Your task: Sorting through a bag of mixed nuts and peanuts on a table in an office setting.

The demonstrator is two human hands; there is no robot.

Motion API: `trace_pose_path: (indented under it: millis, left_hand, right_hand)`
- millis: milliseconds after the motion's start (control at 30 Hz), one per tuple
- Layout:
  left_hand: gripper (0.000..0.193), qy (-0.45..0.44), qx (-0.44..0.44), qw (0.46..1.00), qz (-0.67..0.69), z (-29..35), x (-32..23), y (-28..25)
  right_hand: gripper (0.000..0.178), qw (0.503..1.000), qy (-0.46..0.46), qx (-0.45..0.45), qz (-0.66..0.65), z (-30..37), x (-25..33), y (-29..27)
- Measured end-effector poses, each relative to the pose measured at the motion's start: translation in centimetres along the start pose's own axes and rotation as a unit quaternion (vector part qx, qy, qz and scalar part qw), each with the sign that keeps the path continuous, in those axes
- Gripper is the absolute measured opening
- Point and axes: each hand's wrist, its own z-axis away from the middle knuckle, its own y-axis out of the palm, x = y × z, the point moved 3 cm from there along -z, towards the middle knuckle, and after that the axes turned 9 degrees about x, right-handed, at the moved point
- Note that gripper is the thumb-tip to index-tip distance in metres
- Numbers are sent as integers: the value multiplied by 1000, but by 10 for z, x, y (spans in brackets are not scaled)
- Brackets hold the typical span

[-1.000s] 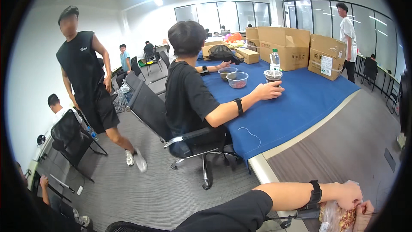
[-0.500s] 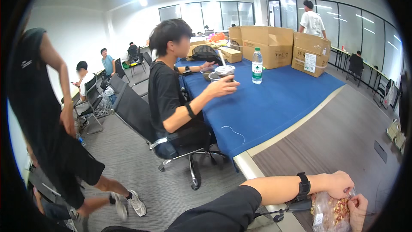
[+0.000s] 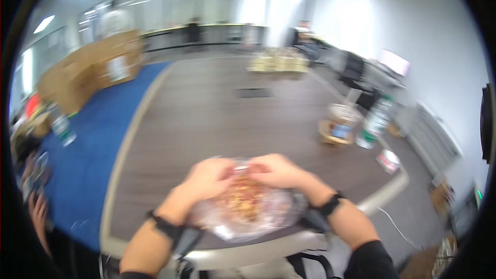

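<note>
A clear plastic bag [image 3: 247,202] of small red and yellow pieces, which look like peanuts, lies at the near edge of the brown table [image 3: 206,108]. My left hand [image 3: 211,177] grips the bag's far end with curled fingers. Close beside it, my right hand [image 3: 275,169] pinches the same end, with a small gap between the two hands. Motion blur hides the exact finger placement. A white label shows on the bag's near left corner. Both my wrists wear black bands.
A blue cloth [image 3: 95,119] covers the table's left side, bearing cardboard boxes [image 3: 95,67] and a bottle [image 3: 63,130]. To the right stand a lidded cup [image 3: 345,114], a large green-and-clear bottle [image 3: 375,121] and a small white-and-red tub [image 3: 388,160]. Another person's hand [image 3: 39,209] shows at far left.
My view has swung right, from the seated person and boxes to the bag in front of me. Both hands stay at the bag, now central in the picture.
</note>
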Motion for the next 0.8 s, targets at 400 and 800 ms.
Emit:
trace_pose_path:
  millis: [400,800]
  left_hand:
    - [13,-65,-62,993,70,8,7,20]
    - [18,-47,-31,998,23,14,8,-3]
  right_hand:
    - [20,999,-23,-46,0,1,2,12]
    - [26,1000,11,2,21,-16,8,8]
